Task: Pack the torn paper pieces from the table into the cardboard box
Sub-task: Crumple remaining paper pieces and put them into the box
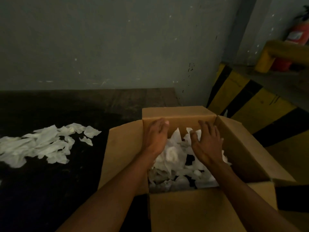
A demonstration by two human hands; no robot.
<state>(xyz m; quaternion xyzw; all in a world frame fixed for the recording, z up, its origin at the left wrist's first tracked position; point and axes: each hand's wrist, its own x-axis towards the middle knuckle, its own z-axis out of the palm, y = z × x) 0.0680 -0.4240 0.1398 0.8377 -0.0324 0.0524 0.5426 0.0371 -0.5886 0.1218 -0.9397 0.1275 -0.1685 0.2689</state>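
Reaching into the open cardboard box (184, 208), both hands lie on the torn paper pieces (173, 163) already inside it. The left hand (156, 138) is turned on edge with its fingers straight and close together, its fingertips touching the box's far wall near the inner left corner, and it grips nothing. The right hand (207, 144) is palm down with its fingers spread wide, pressing flat on the white paper and curling round none of it. The box stands at the right end of the dark counter (50, 190), all its flaps folded outward, and crumpled white scraps cover most of its floor. A loose pile of torn paper (38, 144) lies on the counter toward its left edge, well apart from the box. Beyond the counter's right edge runs a yellow-and-black striped barrier (247, 101), and a red fire extinguisher (299, 32) hangs on the wall above it.
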